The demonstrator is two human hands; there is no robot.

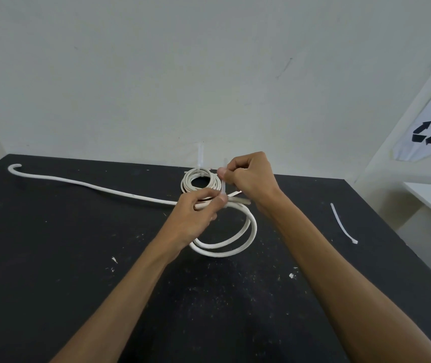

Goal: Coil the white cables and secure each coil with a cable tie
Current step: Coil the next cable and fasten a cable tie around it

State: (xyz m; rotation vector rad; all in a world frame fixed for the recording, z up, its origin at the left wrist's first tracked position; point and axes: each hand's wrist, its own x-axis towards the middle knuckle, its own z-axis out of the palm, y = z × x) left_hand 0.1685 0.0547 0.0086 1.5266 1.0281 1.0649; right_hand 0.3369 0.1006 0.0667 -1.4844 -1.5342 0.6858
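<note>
Cable tie (224,185) between both hands

Black table (52,258) (white-flecked) against pale wall (156,74); recycling-symbol sign (430,127) at right.
</note>
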